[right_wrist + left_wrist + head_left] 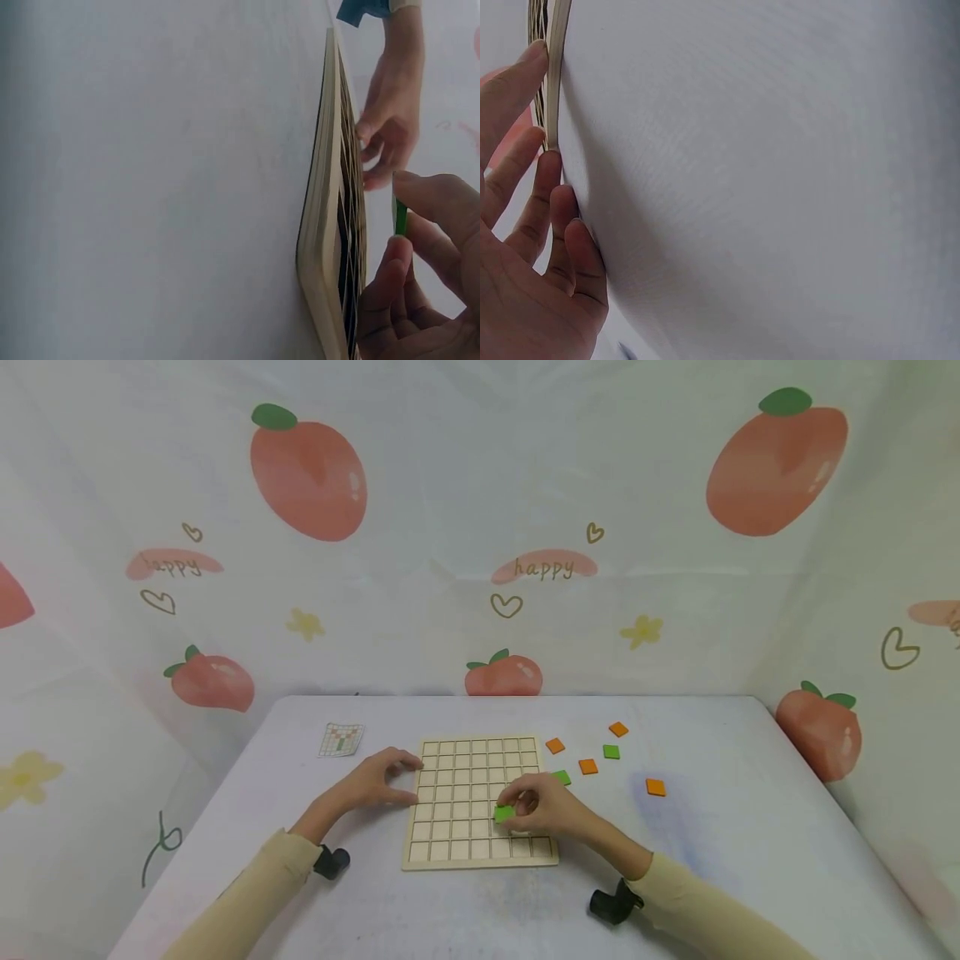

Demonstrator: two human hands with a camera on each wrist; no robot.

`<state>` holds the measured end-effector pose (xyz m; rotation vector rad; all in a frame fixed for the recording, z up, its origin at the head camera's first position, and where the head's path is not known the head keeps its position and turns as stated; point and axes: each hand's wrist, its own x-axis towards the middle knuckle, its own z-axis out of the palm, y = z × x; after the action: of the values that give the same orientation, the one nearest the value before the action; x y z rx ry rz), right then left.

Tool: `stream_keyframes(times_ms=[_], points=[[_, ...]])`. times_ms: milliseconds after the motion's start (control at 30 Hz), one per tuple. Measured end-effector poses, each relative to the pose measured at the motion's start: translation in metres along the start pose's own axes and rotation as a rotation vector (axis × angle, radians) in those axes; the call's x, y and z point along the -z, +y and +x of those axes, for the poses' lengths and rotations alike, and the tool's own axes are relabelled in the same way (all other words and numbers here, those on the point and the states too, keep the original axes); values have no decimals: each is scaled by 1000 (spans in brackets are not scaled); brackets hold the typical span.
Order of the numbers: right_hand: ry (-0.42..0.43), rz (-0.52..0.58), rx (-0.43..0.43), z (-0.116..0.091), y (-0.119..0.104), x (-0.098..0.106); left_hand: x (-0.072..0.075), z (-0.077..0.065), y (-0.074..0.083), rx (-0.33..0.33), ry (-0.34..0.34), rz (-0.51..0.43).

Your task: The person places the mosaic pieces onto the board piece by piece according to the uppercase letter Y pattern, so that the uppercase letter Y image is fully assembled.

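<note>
Grid board (pixel 452 831) was seen flat on the desk (pixel 465 918), its pale cells ruled off in rows and columns. A green tile (pixel 503 814) was pinched between thumb and fingertips by the right hand (pixel 546 803), over the near right part of the board; in the right wrist view it was shown edge-on, held clear of the board's face. Exact cell below could not be told.

The left edge of the board was touched by the left hand (pixel 375 781), its thumb and fingers spread apart along the rim.

Loose tiles were scattered right of the board. A second green tile (pixel 562 778) was partly covered by the right hand, just beside the board; a third green tile (pixel 611 752) was noted farther out. Four orange tiles were counted: one near the board's far corner (pixel 555 746), one between the two loose greens (pixel 588 767), one farthest back (pixel 618 729), one farthest right (pixel 656 787).

A card (pixel 342 740) printed with a coloured grid was noted at back left. A black camera was worn at each wrist. The desk was backed by a white curtain (pixel 435 485) printed with red fruit and hearts.
</note>
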<state>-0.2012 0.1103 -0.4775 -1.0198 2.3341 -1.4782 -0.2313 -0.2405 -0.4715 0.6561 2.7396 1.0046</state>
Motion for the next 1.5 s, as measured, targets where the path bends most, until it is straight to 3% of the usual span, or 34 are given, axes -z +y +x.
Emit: stream_keyframes(times_ms=[867,1500], points=[[-22,-120,-122,15,-22,-34,2,-2,2,-24,-17,7],[-10,-165,-141,17,-25,-35,2,0,5,-7,-22,13]])
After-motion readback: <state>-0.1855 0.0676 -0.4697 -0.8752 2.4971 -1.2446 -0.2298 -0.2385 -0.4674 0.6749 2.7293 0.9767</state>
